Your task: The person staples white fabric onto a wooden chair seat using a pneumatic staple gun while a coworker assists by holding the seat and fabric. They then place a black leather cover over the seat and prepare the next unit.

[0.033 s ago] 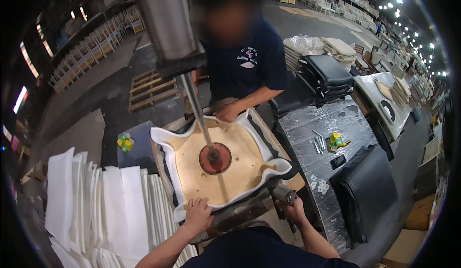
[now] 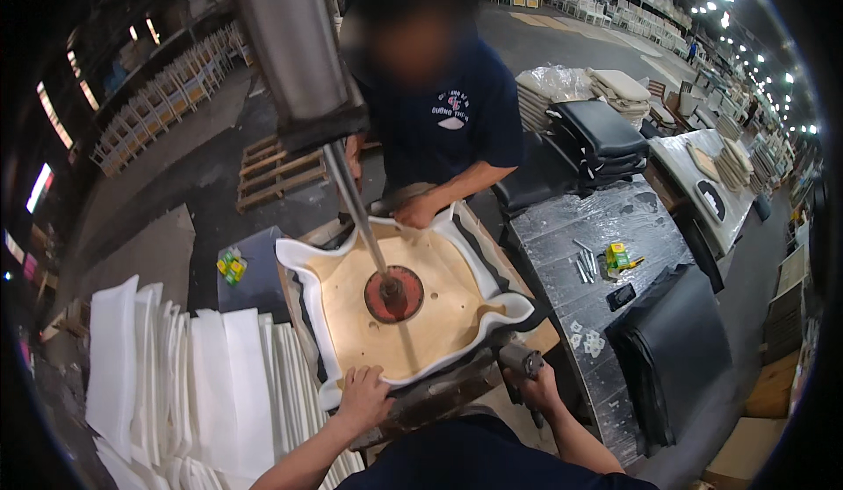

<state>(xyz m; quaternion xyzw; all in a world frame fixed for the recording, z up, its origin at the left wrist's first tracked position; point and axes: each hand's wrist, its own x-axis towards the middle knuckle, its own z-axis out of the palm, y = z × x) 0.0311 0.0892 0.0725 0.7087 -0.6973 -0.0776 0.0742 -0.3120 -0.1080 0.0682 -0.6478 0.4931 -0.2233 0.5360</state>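
A plywood chair seat board (image 2: 448,270) lies face up, with white foam (image 2: 308,314) and black cover material (image 2: 312,295) curling up around its rim. A round red press pad (image 2: 393,294) on a metal rod bears down on its middle. My left hand (image 2: 364,399) grips the seat's near left edge, fingers curled over the foam onto the wood. In my right hand (image 2: 543,388) is a staple gun (image 2: 522,360), held apart from the seat near its right front corner. Across from me, a co-worker's hand (image 2: 416,212) touches the seat's far edge.
White foam sheets (image 2: 202,367) stand stacked at the left. To the right, a plastic-covered table (image 2: 562,244) holds metal pieces, a phone (image 2: 621,295), a yellow-green box (image 2: 617,255) and folded black sheets (image 2: 672,349). A wooden pallet (image 2: 277,169) lies behind.
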